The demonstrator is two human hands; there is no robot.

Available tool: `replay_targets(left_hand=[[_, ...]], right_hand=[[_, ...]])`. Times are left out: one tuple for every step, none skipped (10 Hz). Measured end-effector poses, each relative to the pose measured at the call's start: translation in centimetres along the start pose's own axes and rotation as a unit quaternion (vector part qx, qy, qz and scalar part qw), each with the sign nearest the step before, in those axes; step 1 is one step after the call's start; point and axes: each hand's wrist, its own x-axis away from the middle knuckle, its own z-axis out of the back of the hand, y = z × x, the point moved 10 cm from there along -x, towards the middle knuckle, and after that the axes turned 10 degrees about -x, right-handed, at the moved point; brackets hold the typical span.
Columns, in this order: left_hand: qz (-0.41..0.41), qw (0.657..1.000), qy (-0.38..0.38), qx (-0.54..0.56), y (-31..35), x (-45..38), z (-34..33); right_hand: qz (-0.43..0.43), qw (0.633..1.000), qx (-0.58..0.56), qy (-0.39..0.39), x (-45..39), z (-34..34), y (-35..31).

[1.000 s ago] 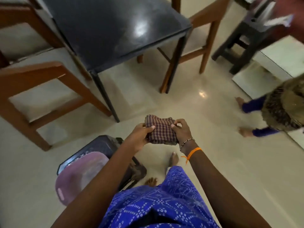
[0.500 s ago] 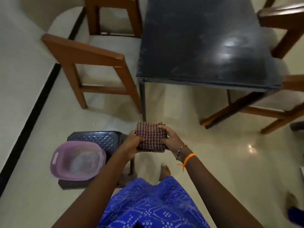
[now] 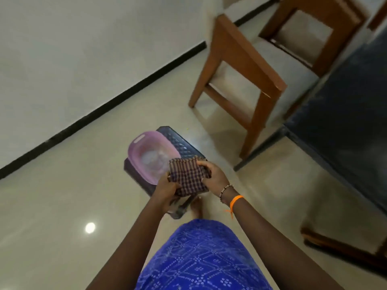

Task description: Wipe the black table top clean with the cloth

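Note:
A folded checked cloth (image 3: 187,176), maroon and pale, is held in front of me at waist height. My left hand (image 3: 166,190) grips its lower left edge and my right hand (image 3: 213,175) grips its right side, fingers curled over the fabric. The cloth hangs just above the near rim of a pink basin (image 3: 146,151). The black table top (image 3: 347,114) runs along the right edge of the view, dusty and streaked, well to the right of both hands.
The pink basin sits on a dark plastic stool (image 3: 178,141) on the tiled floor. A wooden chair (image 3: 251,65) stands between the stool and the table. A white wall with a black skirting strip (image 3: 104,109) fills the upper left. Another wooden chair base (image 3: 335,241) lies at lower right.
My view has swung left, so the table slid from centre to the right edge. The basin and stool came nearer centre, and the cloth in both hands now hangs over the basin's rim.

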Motion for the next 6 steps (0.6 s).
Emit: replay_targets(left_hand=[[0.001, 0.997, 0.063, 0.042, -0.5, -0.5, 3.9], [0.011, 0.993, 0.105, 0.058, -1.5, -2.4, 6.8], [0.044, 0.99, 0.112, 0.068, -2.8, -4.4, 8.0], [0.051, 0.99, 0.113, 0.071, -3.2, -7.0, 8.6], [0.025, 0.994, 0.097, 0.038, -1.9, -7.8, 8.6], [0.013, 0.993, 0.118, 0.0, -1.7, -9.3, 9.3]], right_hand=[[0.025, 0.995, 0.06, -0.07, -2.6, -4.2, -2.1], [0.049, 0.984, 0.123, -0.118, -5.0, -7.5, -3.4], [0.048, 0.976, 0.168, -0.133, -7.1, -9.7, -3.4], [0.034, 0.968, 0.197, -0.155, -9.7, -11.9, -2.5], [0.045, 0.959, 0.216, -0.179, -11.3, -12.9, -2.5], [0.014, 0.957, 0.215, -0.195, -13.4, -13.5, -0.8]])
